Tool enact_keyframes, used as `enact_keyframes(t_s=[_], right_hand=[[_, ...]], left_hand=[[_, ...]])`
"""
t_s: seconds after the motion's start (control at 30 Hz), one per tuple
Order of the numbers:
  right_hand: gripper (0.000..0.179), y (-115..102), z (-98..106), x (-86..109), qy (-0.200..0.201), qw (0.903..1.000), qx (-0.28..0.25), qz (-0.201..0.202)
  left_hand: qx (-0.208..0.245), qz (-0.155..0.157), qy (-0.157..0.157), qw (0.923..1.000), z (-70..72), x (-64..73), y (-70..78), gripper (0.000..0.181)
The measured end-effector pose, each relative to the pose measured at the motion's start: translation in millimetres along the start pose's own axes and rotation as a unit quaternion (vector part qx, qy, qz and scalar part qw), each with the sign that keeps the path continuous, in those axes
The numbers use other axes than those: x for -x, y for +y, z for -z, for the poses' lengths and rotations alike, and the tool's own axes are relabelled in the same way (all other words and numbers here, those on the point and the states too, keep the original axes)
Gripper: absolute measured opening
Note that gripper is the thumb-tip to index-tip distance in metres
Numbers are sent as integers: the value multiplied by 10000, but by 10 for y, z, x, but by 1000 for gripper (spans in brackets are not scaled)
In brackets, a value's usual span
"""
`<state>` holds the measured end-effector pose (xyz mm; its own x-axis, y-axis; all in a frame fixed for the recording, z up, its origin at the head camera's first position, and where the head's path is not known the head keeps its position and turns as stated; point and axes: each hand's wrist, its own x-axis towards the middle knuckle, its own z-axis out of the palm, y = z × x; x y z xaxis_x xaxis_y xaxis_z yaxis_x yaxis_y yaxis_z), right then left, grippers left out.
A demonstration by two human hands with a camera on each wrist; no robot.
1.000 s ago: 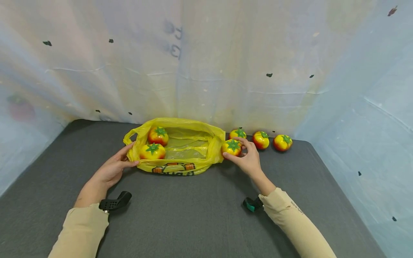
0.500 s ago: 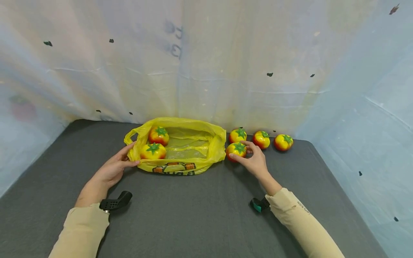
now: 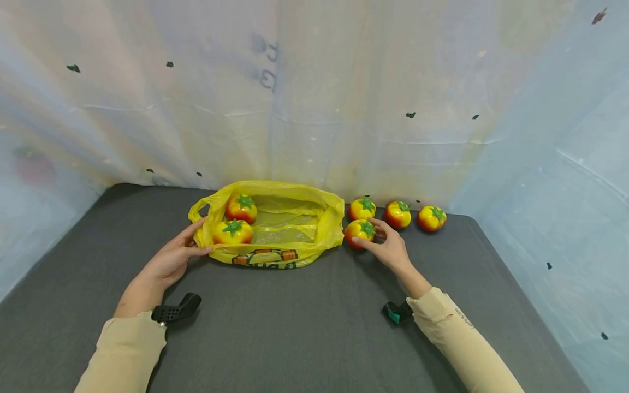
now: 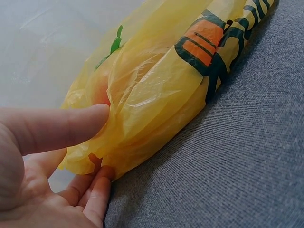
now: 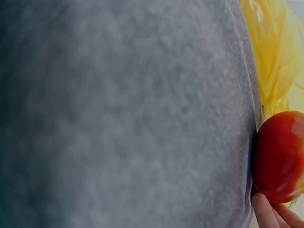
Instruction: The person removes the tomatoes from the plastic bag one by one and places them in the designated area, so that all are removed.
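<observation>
Lower left: beige cuffed sleeve (image 3: 125,349), black perforated wrist bracket (image 3: 169,313). Lower right: beige printed sleeve (image 3: 457,333), black wrist unit (image 3: 405,309), teal patch (image 3: 393,315).

I work in what looks like a makeshift recording booth: creased printed sheeting (image 3: 314,82) hangs at twelve o'clock, bluish sheeting (image 3: 565,191) at three, grey fabric (image 3: 295,327) spreads at six, and black wrist cameras (image 3: 169,312) sit at eight and five.
</observation>
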<state>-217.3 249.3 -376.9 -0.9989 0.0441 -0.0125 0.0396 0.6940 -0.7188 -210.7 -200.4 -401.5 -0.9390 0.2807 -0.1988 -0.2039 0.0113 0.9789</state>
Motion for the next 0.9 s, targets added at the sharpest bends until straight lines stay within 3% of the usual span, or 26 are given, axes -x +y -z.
enact_keyframes(t_s=[0.47,0.7,0.9], right_hand=[[86,-61,65,-23,-239,9997,-86,32],[86,-148,159,-17,-42,9988,-476,60],[82,-260,147,-50,191,9957,-784,445]], left_hand=[[27,25,44,10000,43,38,-19,86],[-34,-88,19,10000,16,-8,-55,86],[-19,-139,23,9999,34,-19,-56,86]])
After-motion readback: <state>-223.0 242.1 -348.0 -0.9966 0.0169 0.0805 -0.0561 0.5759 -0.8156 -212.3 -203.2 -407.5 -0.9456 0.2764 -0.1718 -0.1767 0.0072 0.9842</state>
